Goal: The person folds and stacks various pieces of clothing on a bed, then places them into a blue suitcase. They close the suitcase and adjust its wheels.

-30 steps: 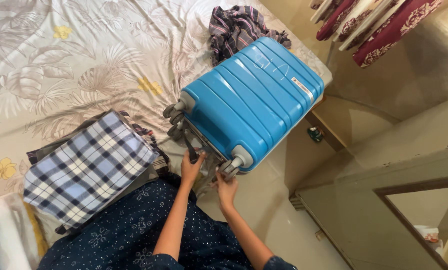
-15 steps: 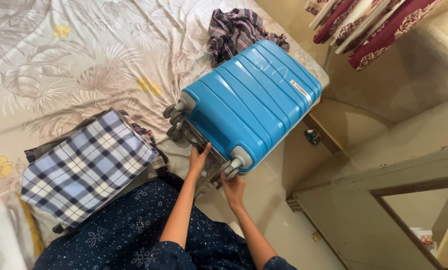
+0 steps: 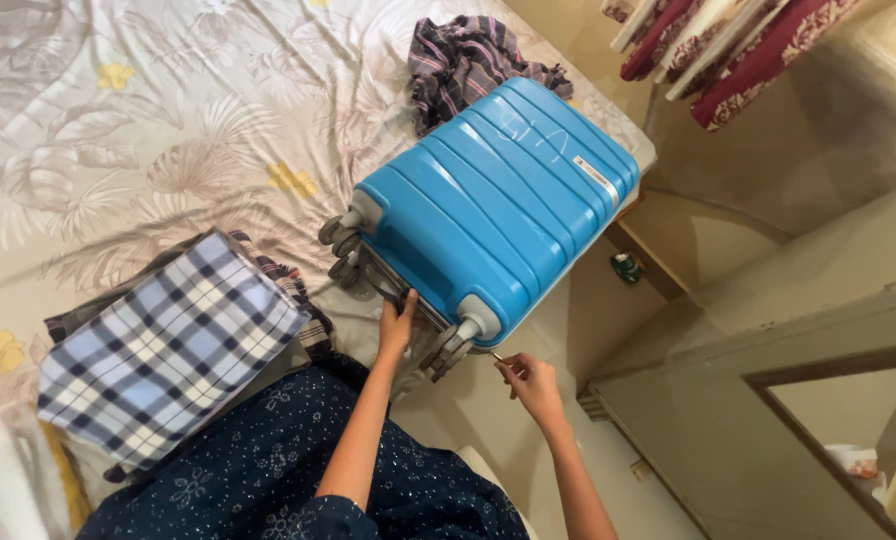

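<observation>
— Nearest us, the right hand (image 3: 531, 380) is pinched shut on a small metal zip pull (image 3: 497, 356) at the bottom corner of the ribbed bright-blue hard-shell suitcase (image 3: 498, 200). The left hand (image 3: 396, 325) is pressed flat, fingers half spread, against the wheeled end, gripping nothing as far as I can see.

— And the case is lying where?

— Flat on the edge of the bed, on the pale leaf-print bedsheet (image 3: 138, 130), with its right-hand side and the black caster wheels (image 3: 446, 350) nearly over the edge above the tiled floor (image 3: 488, 420).

— So a hard tug could drag it off?

— I'd judge so. The pull runs toward the floor side, and only that flat left palm braces it. The slider might also snag rounding the corner, right beside the wheel.

— Anything else close by?

— A folded blue-and-white checked cloth (image 3: 168, 345) sits on a stack just left of the case; a sideways shove could topple it. Beyond, a crumpled dark striped cloth (image 3: 463, 60) touches the case's far end, near enough to catch in the zip.
</observation>
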